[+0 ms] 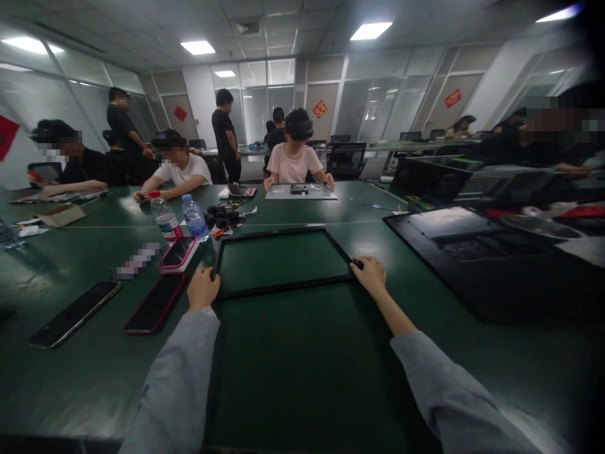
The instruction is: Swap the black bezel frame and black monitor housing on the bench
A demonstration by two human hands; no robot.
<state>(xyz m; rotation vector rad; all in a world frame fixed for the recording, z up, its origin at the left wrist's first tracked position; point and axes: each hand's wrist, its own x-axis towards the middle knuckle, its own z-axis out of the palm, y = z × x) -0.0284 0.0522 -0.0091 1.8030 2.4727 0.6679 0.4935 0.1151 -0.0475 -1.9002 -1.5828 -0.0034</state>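
Observation:
A thin black rectangular frame, which looks like a screen bezel, is held level just over or on the green table; I cannot tell whether it touches. Through its opening the green tabletop shows. My left hand grips its left side near the front corner, fingers wrapped round the edge. On the opposite side, my right hand pinches the right edge close to the front corner. Beside my left hand lie a red-edged phone and a pink-cased phone.
Two plastic bottles, one red-capped and one blue-capped, stand behind the phones near tangled black items. Another phone lies far left. A large black panel covers the right side. Across the table sits a person with a light board.

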